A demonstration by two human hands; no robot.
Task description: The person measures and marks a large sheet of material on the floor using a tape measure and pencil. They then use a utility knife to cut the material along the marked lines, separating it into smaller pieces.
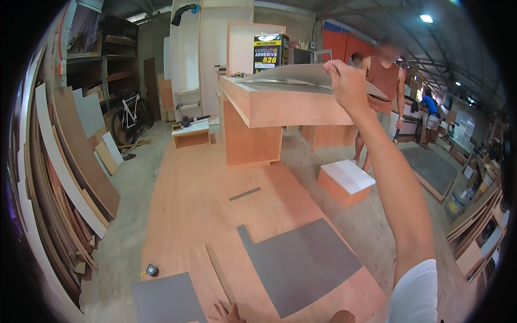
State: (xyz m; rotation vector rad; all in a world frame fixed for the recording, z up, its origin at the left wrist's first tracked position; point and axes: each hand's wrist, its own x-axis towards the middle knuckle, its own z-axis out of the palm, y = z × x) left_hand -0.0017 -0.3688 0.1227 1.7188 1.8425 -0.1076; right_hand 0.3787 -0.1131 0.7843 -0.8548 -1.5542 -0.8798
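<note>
My right hand [346, 83] is raised at the far side and pinches the edge of a thin, flexible grey laminate sheet [301, 72]. That sheet bows upward over the top of a pale wooden desk [301, 109]. Low in the view, my left hand [227, 314] rests with fingers spread on a large plywood board [183, 210], holding nothing. Beside it runs a narrow dark strip [218, 272]. A smaller grey sheet [167, 299] lies to its left, and a large notched grey sheet [299, 266] to its right.
A tape measure [153, 270] sits at the board's left edge. Farther off are a short grey strip [244, 194], a white-topped wooden box [347, 183] and an adhesive can [269, 52] on the desk. Boards [81, 151] lean at left. A person [383, 81] stands beyond the desk.
</note>
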